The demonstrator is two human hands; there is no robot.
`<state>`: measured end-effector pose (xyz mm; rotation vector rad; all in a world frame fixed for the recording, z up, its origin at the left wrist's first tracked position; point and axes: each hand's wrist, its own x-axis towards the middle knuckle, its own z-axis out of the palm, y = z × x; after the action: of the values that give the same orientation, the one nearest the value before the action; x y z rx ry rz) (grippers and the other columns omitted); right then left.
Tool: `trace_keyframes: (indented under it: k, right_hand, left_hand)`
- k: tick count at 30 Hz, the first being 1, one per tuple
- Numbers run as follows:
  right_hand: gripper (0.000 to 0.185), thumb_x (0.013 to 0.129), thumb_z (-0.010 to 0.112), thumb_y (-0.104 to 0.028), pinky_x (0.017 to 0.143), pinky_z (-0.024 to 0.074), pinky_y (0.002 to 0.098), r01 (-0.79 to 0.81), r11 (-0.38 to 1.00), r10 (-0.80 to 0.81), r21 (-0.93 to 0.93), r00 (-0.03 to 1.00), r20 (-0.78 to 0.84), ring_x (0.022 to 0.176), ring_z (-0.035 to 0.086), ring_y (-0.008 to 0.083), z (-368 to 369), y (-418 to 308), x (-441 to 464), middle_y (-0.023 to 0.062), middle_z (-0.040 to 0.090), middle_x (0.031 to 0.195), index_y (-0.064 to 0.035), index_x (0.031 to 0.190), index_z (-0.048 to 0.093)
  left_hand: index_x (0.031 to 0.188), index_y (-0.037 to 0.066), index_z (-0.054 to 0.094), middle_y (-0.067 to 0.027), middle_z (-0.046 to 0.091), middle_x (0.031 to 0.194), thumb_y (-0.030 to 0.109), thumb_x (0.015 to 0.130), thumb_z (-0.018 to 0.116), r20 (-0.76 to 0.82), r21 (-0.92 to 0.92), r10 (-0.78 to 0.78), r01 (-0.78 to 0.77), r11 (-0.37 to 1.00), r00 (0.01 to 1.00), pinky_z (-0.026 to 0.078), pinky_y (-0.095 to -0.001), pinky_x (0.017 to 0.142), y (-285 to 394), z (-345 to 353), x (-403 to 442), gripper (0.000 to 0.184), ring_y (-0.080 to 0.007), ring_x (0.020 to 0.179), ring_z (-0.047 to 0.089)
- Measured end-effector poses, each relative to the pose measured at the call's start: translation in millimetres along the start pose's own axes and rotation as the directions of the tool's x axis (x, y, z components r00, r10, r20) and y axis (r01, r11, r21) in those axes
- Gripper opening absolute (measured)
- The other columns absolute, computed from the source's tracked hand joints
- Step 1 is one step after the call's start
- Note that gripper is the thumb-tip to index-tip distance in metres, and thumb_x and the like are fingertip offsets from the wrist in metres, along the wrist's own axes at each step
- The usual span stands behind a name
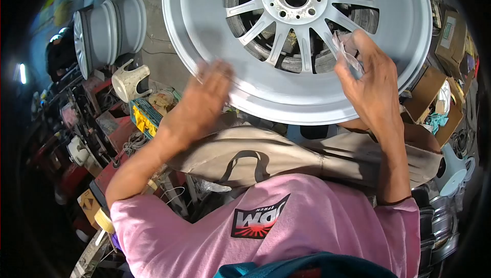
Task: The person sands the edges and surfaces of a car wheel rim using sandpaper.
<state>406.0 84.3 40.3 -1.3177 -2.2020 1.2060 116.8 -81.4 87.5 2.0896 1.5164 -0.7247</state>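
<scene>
A silver-grey alloy wheel rim (pixel 307 91) lies in front of me, its spokes and centre hub facing up. My left hand (pixel 207 94) is at the near left edge of the rim, blurred by motion; whether anything is under its fingers is hidden. My right hand (pixel 373 81) is over the right part of the rim, beside the spokes. Thumb and fingers there pinch a thin, crumpled, whitish see-through sheet (pixel 349 57). Dark round shapes show through the gaps between the spokes.
Two more grey wheel rims (pixel 110 30) stand on the floor at the upper left, near a cream plastic stool (pixel 131 79). A blue-green basket (pixel 142 117) holds something yellow. Cardboard boxes (pixel 427 91) are at the right. Tan cloth (pixel 245 150) covers my lap.
</scene>
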Motion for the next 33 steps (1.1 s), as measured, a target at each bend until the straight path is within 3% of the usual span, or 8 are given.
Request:
trace_keyframes:
  k: [3, 6, 8, 9, 13, 17, 22, 33]
  right_hand:
    - [0.025, 0.088, 0.066, -0.009, 0.072, 0.0473, 0.0539, 0.002, 0.999, -0.001, -0.032, 1.0, 0.023, 0.084, 0.061, 0.0489, 3, 2, 1, 0.0246, 0.065, 0.091, -0.0014, 0.107, 0.051]
    - [0.027, 0.088, 0.064, -0.008, 0.073, 0.0465, 0.0557, 0.011, 1.0, -0.011, -0.002, 0.999, 0.053, 0.086, 0.06, 0.051, 0, 2, 1, 0.0257, 0.065, 0.092, -0.0021, 0.11, 0.049]
    - [0.027, 0.089, 0.064, -0.008, 0.074, 0.0469, 0.0559, 0.03, 1.0, -0.03, -0.004, 0.998, 0.047, 0.086, 0.061, 0.0509, 3, 5, 0, 0.0259, 0.065, 0.092, -0.0023, 0.11, 0.049]
    - [0.027, 0.089, 0.063, -0.009, 0.074, 0.0473, 0.056, 0.052, 0.999, -0.052, -0.011, 0.998, 0.041, 0.087, 0.061, 0.0509, 3, 6, 0, 0.0261, 0.065, 0.092, -0.0025, 0.111, 0.048]
    - [0.027, 0.089, 0.063, -0.009, 0.075, 0.0488, 0.0557, 0.042, 0.996, -0.038, -0.083, 0.998, 0.051, 0.088, 0.062, 0.0502, 1, 4, 0, 0.0256, 0.065, 0.093, -0.0024, 0.111, 0.049]
    - [0.027, 0.087, 0.064, -0.009, 0.076, 0.0503, 0.0545, 0.085, 0.992, -0.082, -0.092, 0.996, 0.036, 0.09, 0.064, 0.048, 3, 4, 0, 0.0217, 0.066, 0.099, -0.0027, 0.109, 0.05]
    - [0.026, 0.087, 0.066, -0.009, 0.076, 0.0511, 0.0531, 0.088, 0.988, -0.079, -0.127, 0.994, 0.074, 0.089, 0.064, 0.046, 2, 1, 1, 0.0181, 0.066, 0.101, -0.0033, 0.107, 0.051]
    - [0.029, 0.085, 0.07, -0.008, 0.075, 0.0516, 0.0523, 0.113, 0.988, -0.111, -0.103, 0.993, 0.027, 0.087, 0.064, 0.0433, 3, 2, 0, 0.0151, 0.06, 0.101, -0.0045, 0.108, 0.053]
  left_hand:
    - [0.155, -0.002, 0.034, -0.0209, 0.039, 0.159, 0.006, 0.082, 0.07, -0.164, -0.486, 0.153, -0.215, 0.847, 0.974, 0.028, -0.046, 0.126, 55, -9, 15, 0.081, -0.0343, 0.15, 0.036]
    - [0.154, 0.0, 0.037, -0.0197, 0.044, 0.157, 0.006, 0.079, 0.072, -0.168, -0.555, 0.211, -0.269, 0.787, 0.963, 0.032, -0.0462, 0.125, 42, -4, 17, 0.084, -0.0338, 0.147, 0.041]
    - [0.151, 0.005, 0.044, -0.0163, 0.048, 0.155, 0.008, 0.08, 0.073, -0.047, -0.433, 0.086, -0.098, 0.896, 0.995, 0.034, -0.0466, 0.123, 1, -9, 10, 0.077, -0.033, 0.146, 0.043]
    - [0.146, 0.01, 0.051, -0.0123, 0.045, 0.157, 0.014, 0.079, 0.079, 0.002, -0.133, 0.003, -0.003, 0.991, 1.0, 0.03, -0.0479, 0.125, -28, 3, 7, 0.072, -0.0313, 0.148, 0.04]
    - [0.143, 0.005, 0.053, -0.012, 0.04, 0.161, 0.022, 0.078, 0.078, -0.166, 0.322, -0.137, 0.185, 0.928, 0.977, 0.019, -0.0491, 0.129, -67, -5, 7, 0.072, -0.0311, 0.153, 0.031]
    - [0.142, 0.005, 0.053, -0.0141, 0.046, 0.155, 0.023, 0.074, 0.082, -0.046, 0.22, -0.069, 0.077, 0.972, 0.997, 0.023, -0.048, 0.128, -40, 13, 11, 0.076, -0.0315, 0.15, 0.036]
    - [0.142, 0.002, 0.052, -0.0155, 0.054, 0.139, 0.024, 0.072, 0.085, 0.107, -0.264, 0.036, -0.007, 0.965, 0.994, 0.036, -0.0454, 0.122, -6, -13, 23, 0.081, -0.0358, 0.138, 0.048]
    - [0.143, 0.006, 0.052, -0.0165, 0.054, 0.139, 0.028, 0.081, 0.083, 0.054, -0.289, 0.084, -0.065, 0.955, 0.995, 0.04, -0.0479, 0.118, 7, -18, 17, 0.073, -0.0416, 0.134, 0.051]
